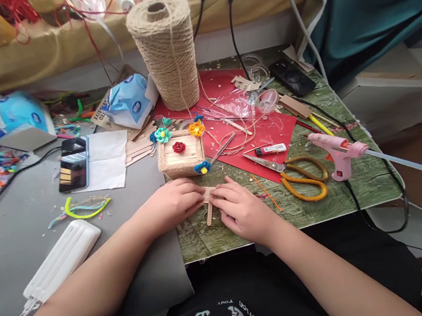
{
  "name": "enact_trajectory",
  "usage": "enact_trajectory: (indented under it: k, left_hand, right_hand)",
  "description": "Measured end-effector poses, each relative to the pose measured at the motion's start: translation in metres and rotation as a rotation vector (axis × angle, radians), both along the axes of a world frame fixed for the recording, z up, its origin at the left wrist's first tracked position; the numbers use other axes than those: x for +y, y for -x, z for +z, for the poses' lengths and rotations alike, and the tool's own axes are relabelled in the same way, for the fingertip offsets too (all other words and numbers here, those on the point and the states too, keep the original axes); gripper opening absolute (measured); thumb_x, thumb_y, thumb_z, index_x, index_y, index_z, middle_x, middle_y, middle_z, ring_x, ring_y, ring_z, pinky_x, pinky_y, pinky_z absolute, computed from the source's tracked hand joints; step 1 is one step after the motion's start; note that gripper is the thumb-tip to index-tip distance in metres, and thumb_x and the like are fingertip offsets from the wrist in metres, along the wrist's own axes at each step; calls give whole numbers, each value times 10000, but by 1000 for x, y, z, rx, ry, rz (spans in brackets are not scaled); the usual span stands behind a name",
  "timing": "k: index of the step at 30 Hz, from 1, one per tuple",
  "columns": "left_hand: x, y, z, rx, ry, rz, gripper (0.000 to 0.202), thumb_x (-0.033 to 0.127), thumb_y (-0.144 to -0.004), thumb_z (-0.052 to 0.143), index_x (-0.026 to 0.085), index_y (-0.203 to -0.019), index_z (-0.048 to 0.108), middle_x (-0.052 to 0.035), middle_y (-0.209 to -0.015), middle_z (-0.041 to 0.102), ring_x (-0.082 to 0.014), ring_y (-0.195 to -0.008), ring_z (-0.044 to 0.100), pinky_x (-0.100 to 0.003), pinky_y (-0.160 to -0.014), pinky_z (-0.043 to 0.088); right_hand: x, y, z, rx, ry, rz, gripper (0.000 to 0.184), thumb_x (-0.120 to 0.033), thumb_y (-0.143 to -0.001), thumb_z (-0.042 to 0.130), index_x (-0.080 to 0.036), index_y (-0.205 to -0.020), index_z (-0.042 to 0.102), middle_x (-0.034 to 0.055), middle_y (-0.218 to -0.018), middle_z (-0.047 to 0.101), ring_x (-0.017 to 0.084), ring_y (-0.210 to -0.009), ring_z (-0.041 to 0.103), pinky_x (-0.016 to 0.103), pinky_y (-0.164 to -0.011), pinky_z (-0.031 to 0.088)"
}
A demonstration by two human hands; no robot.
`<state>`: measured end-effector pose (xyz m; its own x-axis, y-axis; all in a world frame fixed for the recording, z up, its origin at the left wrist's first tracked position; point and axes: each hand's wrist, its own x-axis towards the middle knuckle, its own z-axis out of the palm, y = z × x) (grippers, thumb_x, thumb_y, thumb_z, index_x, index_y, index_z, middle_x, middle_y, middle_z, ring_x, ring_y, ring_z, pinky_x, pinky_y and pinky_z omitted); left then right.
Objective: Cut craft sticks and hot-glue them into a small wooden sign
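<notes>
Craft sticks (210,214) lie between the left fingers (190,198) and right fingers (224,194).

Sticks (210,214) before box (184,157), spool (166,54) behind, scissors (284,170) right

through my 1 head camera i look forward and down from 6 o'clock, close over the tabletop (203,245).

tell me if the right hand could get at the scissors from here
Probably yes: the scissors lie close to the right hand, with just a thin orange strip and small scraps between them, though it is touching wooden sticks.
</notes>
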<state>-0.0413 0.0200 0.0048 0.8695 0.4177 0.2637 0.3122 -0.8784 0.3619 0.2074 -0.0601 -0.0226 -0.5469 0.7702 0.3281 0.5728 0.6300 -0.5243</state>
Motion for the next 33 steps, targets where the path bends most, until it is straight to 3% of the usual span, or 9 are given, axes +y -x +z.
enact_trajectory:
  k: [5, 11, 17, 22, 27, 33]
  left_hand:
    - [-3, -3, -3, -25, 28, -10, 150, 222, -1038, 601, 162, -1110, 718, -104, -1145, 773, -212, -1012, 739, -373, -921, 632]
    - [-7, -3, -4, -46, 109, 94, 165, 244, -1039, 602, 174, -1163, 686, -105, -1211, 737, -188, -1053, 738, -316, -916, 638]
    - [-6, -5, -1, 66, 16, -27, 198, 195, -1032, 584, 174, -1189, 704, -120, -1243, 747, -212, -1037, 719, -391, -955, 618]
    - [-5, -7, -2, 73, -7, -32, 186, 200, -1042, 573, 173, -1149, 722, -118, -1152, 768, -206, -1025, 710, -380, -947, 613]
    - [-4, -7, -3, 58, 14, -47, 174, 192, -1041, 578, 158, -1130, 723, -115, -1191, 764, -204, -1048, 709, -378, -961, 613]
    - [-3, -8, -2, 10, -40, -71, 143, 178, -1017, 614, 144, -1065, 745, -110, -1135, 785, -224, -1079, 705, -386, -979, 615]
  right_hand:
    - [1, -1, -1, 3, 6, 14, 442, -39, -948, 511, -133, -1356, 654, 146, -1347, 699, 294, -1324, 613, 655, -1285, 335]
    - [1, -1, 1, 4, 5, 10, 435, -52, -964, 500, -154, -1357, 654, 145, -1365, 700, 295, -1335, 620, 671, -1274, 341]
    - [1, -2, 0, -7, 0, 2, 444, -57, -957, 513, -153, -1367, 654, 139, -1336, 714, 293, -1328, 626, 650, -1269, 365]
    - [1, 0, 2, 6, 6, -7, 423, -83, -977, 528, -185, -1367, 656, 131, -1317, 719, 291, -1308, 638, 664, -1258, 372]
    - [3, 3, 6, 25, 49, -33, 262, -280, -1033, 612, -165, -1256, 689, 146, -1272, 720, 285, -1251, 665, 635, -1263, 376]
    - [4, 5, 3, 41, 63, -41, 234, -254, -1025, 624, -180, -1239, 682, 134, -1280, 712, 271, -1238, 664, 630, -1262, 376]
